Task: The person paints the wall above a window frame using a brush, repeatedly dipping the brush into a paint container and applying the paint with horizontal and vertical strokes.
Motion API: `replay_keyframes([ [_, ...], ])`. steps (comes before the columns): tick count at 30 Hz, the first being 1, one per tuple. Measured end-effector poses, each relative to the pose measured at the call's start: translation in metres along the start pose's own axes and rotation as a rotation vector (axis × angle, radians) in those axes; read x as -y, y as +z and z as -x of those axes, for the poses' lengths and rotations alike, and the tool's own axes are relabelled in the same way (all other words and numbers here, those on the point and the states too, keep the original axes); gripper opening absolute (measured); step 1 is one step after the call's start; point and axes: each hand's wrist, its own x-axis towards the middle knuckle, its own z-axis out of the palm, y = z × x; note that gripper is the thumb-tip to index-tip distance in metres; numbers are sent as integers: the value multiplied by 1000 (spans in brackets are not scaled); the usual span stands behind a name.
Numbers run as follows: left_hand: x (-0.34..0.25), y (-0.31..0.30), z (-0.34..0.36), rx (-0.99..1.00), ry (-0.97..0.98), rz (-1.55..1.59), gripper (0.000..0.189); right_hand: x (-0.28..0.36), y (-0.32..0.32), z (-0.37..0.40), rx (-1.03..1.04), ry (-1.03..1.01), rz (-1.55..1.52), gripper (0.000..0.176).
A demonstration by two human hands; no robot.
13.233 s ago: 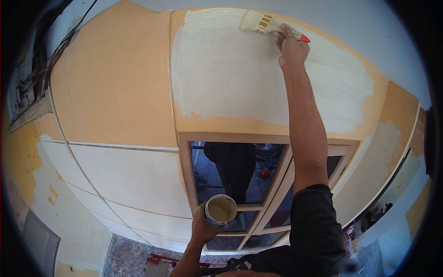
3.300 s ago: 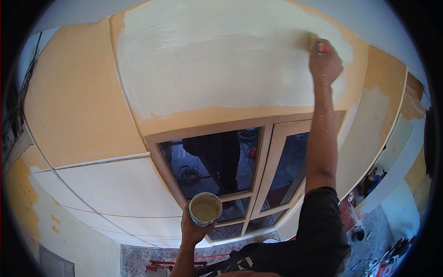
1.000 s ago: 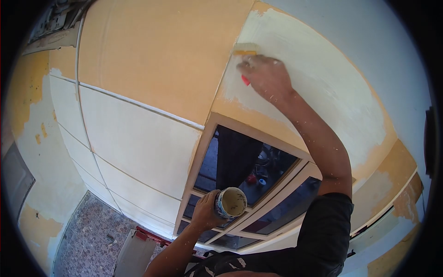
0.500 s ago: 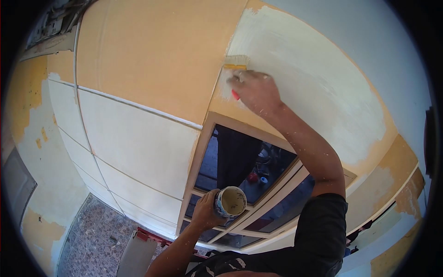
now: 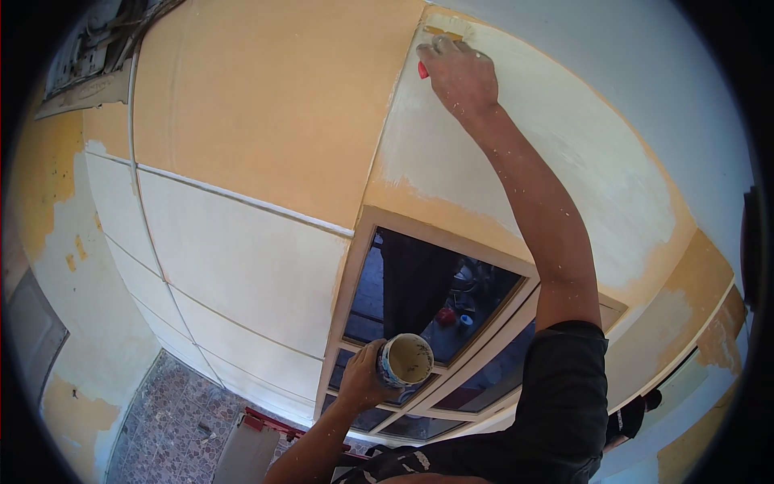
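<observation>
High on the wall panel (image 5: 516,133), my right hand (image 5: 461,79) is closed round a paintbrush (image 5: 442,33) with a red handle end. The bristles touch the panel near its upper left corner, amid whitish paint; orange-tan shows along the panel's edges. Lower down, my left hand (image 5: 360,376) grips a paint can (image 5: 405,360) by its side. The can's round mouth faces me and shows pale paint with dark specks on the inner wall. Behind the can is a window (image 5: 427,290) with a tan frame.
An orange-tan panel (image 5: 274,97) adjoins on the left, above white panels (image 5: 242,234). A cable (image 5: 135,121) runs down the wall from an open electrical box (image 5: 85,48). Below lie a patterned tile floor (image 5: 173,411) and a red-edged grey object (image 5: 246,448). A person (image 5: 629,421) is at lower right.
My right hand has moved the brush up and slightly right, from the panel's left edge to near its top corner. Whitish paint now covers more of that edge. My left hand still holds the can.
</observation>
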Motion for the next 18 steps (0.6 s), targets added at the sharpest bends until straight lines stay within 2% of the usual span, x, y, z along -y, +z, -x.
replay_keyframes([
  [5,7,5,0,-16,22,-15,102,4,-18,1,54,-9,-95,19],
  [7,5,4,0,-12,19,-9,102,-2,-19,-4,-27,22,-76,18],
  [11,4,2,0,-6,5,-16,101,-4,-2,-3,-13,-31,-36,18],
  [14,2,1,0,-1,13,0,102,3,-9,6,65,-95,-10,16],
  [16,3,3,1,-7,13,-7,102,3,-22,5,119,-64,-118,15],
  [18,4,3,-1,-8,17,-20,102,-1,-24,-1,51,-45,-96,15],
])
